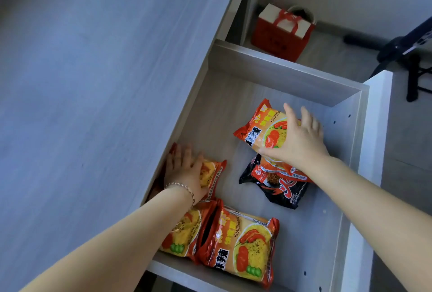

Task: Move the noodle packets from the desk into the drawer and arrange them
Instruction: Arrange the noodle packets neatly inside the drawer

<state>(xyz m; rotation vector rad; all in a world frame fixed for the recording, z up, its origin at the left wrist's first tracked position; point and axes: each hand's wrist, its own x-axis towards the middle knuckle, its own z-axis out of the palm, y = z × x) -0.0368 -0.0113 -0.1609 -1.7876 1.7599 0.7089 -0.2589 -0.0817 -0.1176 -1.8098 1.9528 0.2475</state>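
Inside drawer (pixel 280 76), right hand (pixel 301 142) fingers curled round orange packet (pixel 261 128), over black packet (pixel 280 191); left hand (pixel 184 170) flat, fingers straight, on left packet (pixel 214 170). Prob. light, crinkly, slippery, brittle inside: grip edges, no squeezing.

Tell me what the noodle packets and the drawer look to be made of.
The orange packet in the right hand: thin plastic film, glossy, judging by its sheen, crinkles and crimped end seals. The black packet: seemingly the same film, with highlights on its wrinkles. The drawer: probably laminated board in pale matt wood grain; the drilled holes in its side wall suggest panel furniture.
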